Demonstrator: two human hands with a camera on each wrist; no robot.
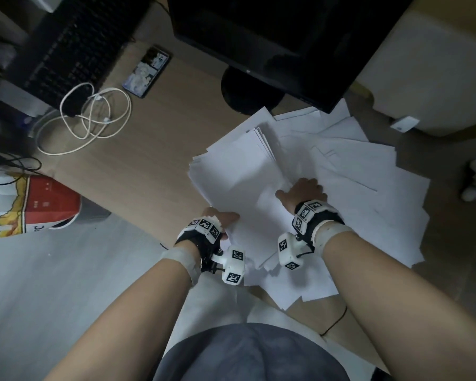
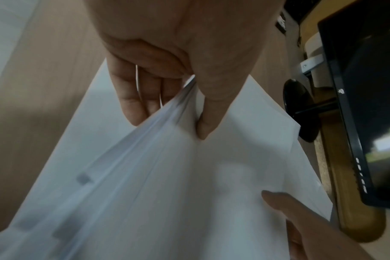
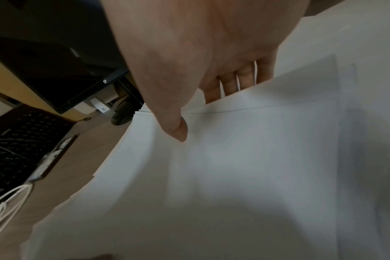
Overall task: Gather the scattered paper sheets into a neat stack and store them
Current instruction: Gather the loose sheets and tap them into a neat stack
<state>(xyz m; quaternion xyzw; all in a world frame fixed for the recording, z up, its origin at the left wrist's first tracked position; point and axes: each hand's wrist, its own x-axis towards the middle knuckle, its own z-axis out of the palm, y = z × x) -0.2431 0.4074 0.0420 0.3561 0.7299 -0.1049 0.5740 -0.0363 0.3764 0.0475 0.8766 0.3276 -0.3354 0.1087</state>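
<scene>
Many white paper sheets (image 1: 341, 188) lie fanned out over the right half of a wooden desk (image 1: 162, 138). A partly squared bundle (image 1: 239, 166) sits on their left side. My left hand (image 1: 226, 221) pinches the bundle's near-left edge. In the left wrist view the left hand (image 2: 167, 121) has its thumb on top of the sheets (image 2: 189, 176) and its fingers (image 2: 131, 105) beneath. My right hand (image 1: 300, 188) holds the bundle's right edge. In the right wrist view the right hand (image 3: 200, 112) has its thumb pressing on the top sheet (image 3: 256, 158) and its fingers (image 3: 229, 88) tucked under a sheet edge.
A dark monitor (image 1: 272, 37) on a round base (image 1: 248, 92) stands behind the papers. A keyboard (image 1: 66, 50), a phone (image 1: 146, 71) and a coiled white cable (image 1: 94, 119) lie at the back left. A red and white bag (image 1: 30, 207) sits off the desk's left edge. A pale box (image 1: 437, 64) is at the right.
</scene>
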